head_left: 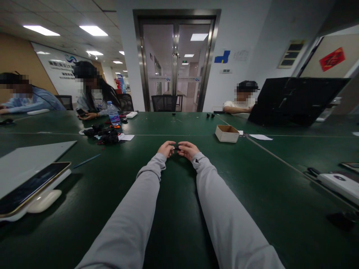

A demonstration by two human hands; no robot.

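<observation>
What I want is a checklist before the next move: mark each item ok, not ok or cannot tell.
1. Small dark piece held: ok, it is between the left hand and right hand.
2. Piece identifiable: not ok, too small and partly covered.
3. Sleeves clear of the piece: ok, both end at the wrists.
4. Box apart from the hands: ok, it stands ahead, to the right.
5. Box contents: cannot tell, its floor is not clearly visible.
6. Bottle upright: ok.
</observation>
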